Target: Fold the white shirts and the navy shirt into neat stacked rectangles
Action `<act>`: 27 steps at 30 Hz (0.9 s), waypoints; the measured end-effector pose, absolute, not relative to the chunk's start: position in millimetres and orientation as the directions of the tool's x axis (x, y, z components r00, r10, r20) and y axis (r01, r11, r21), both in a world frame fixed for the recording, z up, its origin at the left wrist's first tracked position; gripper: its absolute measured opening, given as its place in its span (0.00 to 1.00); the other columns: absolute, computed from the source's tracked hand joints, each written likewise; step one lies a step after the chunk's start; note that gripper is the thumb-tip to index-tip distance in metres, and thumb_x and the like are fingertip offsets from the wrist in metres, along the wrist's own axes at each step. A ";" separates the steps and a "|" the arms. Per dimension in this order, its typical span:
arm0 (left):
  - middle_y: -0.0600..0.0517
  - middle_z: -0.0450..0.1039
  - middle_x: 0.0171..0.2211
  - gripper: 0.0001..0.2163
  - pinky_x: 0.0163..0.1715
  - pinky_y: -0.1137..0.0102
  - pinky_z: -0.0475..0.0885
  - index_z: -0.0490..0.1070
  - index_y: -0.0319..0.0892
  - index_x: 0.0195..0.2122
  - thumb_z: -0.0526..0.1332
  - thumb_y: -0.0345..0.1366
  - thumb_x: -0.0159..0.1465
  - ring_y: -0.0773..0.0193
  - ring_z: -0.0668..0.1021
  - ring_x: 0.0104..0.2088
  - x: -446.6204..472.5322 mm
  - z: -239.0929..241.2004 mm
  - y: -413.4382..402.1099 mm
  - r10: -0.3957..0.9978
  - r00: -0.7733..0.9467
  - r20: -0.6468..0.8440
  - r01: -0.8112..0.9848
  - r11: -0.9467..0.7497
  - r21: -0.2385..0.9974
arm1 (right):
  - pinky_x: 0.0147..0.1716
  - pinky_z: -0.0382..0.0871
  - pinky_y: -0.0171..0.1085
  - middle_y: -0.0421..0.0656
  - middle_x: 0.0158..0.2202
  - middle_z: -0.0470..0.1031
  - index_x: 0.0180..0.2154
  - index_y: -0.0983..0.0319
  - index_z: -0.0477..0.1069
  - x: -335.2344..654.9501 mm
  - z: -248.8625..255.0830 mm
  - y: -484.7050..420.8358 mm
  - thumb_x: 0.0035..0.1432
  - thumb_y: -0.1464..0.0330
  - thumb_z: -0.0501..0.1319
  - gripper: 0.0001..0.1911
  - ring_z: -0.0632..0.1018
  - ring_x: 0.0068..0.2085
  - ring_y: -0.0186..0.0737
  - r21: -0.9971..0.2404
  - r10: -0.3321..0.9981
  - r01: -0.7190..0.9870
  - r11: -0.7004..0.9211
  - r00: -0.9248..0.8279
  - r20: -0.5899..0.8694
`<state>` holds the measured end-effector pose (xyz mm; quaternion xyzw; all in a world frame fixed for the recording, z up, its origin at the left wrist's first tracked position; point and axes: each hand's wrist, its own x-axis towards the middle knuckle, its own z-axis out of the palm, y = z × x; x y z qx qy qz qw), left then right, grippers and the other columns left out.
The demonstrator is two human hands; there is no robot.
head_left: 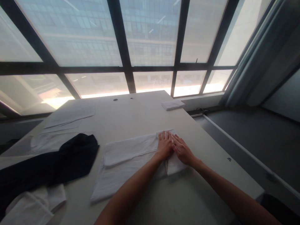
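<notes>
A white cloth garment (131, 157), partly folded over itself, lies flat on the white table (145, 115). Both hands rest on its right end, where a section is turned over. My left hand (165, 144) presses down there with fingers stretched forward. Right beside it, touching it, my right hand (182, 150) lies flat with its fingers extended towards the left one. Neither hand grips anything that I can see. The cloth under the palms is hidden.
Left of the garment lies a dark navy garment (77, 156) over white cloths (35, 203). Flat white cloth (70, 115) lies at the back left, and a folded white cloth (172, 105) at the back right edge. Windows (150, 34) stand behind; a grey curtain (255, 56) hangs right.
</notes>
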<state>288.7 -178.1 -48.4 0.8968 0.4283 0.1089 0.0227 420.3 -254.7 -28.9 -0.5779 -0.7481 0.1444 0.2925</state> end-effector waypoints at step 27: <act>0.42 0.58 0.67 0.25 0.68 0.55 0.44 0.59 0.35 0.66 0.48 0.32 0.68 0.55 0.57 0.69 284.1 -48.6 -168.5 0.865 0.456 0.211 0.778 -0.503 0.376 | 0.68 0.44 0.51 0.50 0.72 0.45 0.70 0.66 0.48 448.0 -66.9 -306.1 0.71 0.60 0.43 0.31 0.49 0.71 0.45 -0.174 0.987 0.979 0.107 -0.084 0.137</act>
